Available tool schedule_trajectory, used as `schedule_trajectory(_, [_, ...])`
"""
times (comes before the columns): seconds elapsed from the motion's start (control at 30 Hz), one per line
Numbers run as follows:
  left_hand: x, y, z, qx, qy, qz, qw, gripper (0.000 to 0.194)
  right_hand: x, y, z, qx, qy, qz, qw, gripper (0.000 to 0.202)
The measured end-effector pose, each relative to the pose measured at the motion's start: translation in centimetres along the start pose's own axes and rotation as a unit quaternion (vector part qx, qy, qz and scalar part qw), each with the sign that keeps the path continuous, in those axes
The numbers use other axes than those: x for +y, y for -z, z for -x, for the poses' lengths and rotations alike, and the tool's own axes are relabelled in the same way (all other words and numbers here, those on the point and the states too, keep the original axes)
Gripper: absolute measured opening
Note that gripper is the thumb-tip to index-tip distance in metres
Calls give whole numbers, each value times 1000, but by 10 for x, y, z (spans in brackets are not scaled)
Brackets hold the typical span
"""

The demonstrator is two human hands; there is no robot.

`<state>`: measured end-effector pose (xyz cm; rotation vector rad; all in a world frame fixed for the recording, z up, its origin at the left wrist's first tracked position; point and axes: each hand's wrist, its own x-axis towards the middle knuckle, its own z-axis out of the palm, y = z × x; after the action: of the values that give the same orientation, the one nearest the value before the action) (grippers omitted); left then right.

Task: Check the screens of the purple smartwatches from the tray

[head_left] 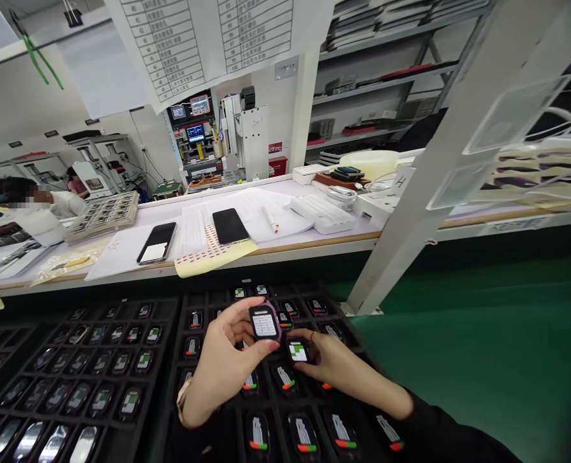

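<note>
While both hands work over the right-hand tray, the moment reads as follows.

Lifted watch: a small watch body (265, 322) with a pinkish rim and a lit white screen, held above the far part of the black tray (182, 360), clear of its pockets.
Left hand: the left hand (225, 366) pinches the lifted watch between thumb and fingertips, the thumb along its near edge.
Second watch: another watch body (298, 351) with a green-and-white screen sits low, at pocket level, just beside the lifted one.
Right hand: the right hand (336, 366) lies flat over the tray with its fingers closed round the second watch; whether it is lifted or seated cannot be told.
Progress: judged from the screens, most watches in this tray are already lit and seated, and two are in hand; how many remain to be handled cannot be read.
Right-hand tray: divided pockets, one watch per pocket, screens showing white, green and red marks.
Left-hand tray: a neighbouring tray (73, 373) holds more watches, the nearest row dark and glossy.
Bench beyond: two phones (157, 242) lie near its front edge, with a sheet of red-dot stickers (211, 252) between them and a white keyboard (322, 213) toward the right.
</note>
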<state>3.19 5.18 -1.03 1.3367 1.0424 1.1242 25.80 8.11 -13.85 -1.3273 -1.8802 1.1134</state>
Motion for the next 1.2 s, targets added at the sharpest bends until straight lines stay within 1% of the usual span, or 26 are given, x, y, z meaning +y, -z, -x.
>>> schedule_trajectory(0.1, [2, -2, 2, 1, -11, -34, 999, 53, -22, 5, 2, -13, -9, -94, 995, 53])
schedule_trajectory(0.17, [1, -3, 1, 15, -25, -46, 999, 51, -44, 12, 4, -15, -5, -148, 989, 60])
schedule_trajectory(0.23, [-2, -5, 0, 33, -39, -48, 998, 47, -68, 20, 5, -11, 4, -191, 982, 63])
schedule_trajectory(0.27, [-4, -5, -1, 41, -44, -47, 997, 46, -80, 24, 5, -9, 9, -220, 976, 64])
schedule_trajectory(0.33, [-7, -5, -2, 56, -52, -45, 996, 44, -100, 29, 4, 0, 21, -302, 953, 64])
schedule_trajectory(0.4, [-8, -4, -2, 63, -59, -40, 995, 47, -116, 31, 2, 11, 42, -358, 933, 64])
schedule_trajectory(0.5, [-7, -1, -2, 60, -64, -21, 996, 51, -131, 26, -4, 27, 71, -382, 921, 60])
schedule_trajectory(0.6, [-3, 1, -3, 81, -69, 7, 994, 44, -136, 18, -10, 46, 81, -383, 919, 59])
schedule_trajectory(0.7, [-1, 2, -5, 125, -75, 21, 989, 35, -134, 12, -11, 69, 67, -391, 915, 60])
schedule_trajectory(0.8, [-3, 2, -6, 149, -67, 21, 986, 36, -129, 11, -9, 78, 46, -411, 907, 63])
schedule_trajectory(0.9, [-4, 0, -5, 130, -55, 21, 990, 40, -124, 14, -6, 65, 52, -412, 907, 61])
schedule_trajectory(1.0, [-1, -2, -4, 95, -50, 21, 994, 38, -120, 18, -5, 54, 64, -386, 919, 54])
schedule_trajectory(1.1, [2, -3, -2, 72, -62, 28, 995, 34, -118, 19, -4, 58, 65, -364, 927, 50])
schedule_trajectory(1.2, [3, -4, -2, 57, -81, 38, 994, 30, -118, 18, -5, 73, 57, -357, 930, 48])
